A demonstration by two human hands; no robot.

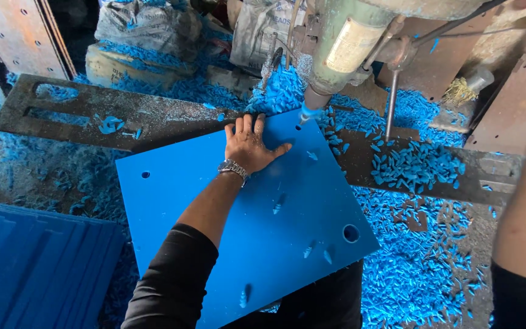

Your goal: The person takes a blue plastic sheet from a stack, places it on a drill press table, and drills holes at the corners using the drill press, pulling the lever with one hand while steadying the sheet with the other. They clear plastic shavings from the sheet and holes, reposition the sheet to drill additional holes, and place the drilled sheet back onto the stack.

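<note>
Far left, a stack of blue sheets (pixel 31 268) lies low, and above it a dark steel plate (pixel 92 113) runs across, dusted with blue chips. Centre now: the blue sheet (pixel 245 213) lies flat across that plate, tilted, a few holes already in it. The left hand (pixel 248 146) is spread open, palm down, pressing the sheet's far edge, a metal watch (pixel 234 168) on the wrist and a black sleeve behind. Just right of the fingers, the drill (pixel 336 49) comes down, its bit (pixel 305 114) wrapped in blue swarf and touching the sheet near the top edge. Further right, shavings (pixel 418 164) lie heaped on the plate. At the far right edge a bare forearm rises out of view; the right hand itself is out of sight.
</note>
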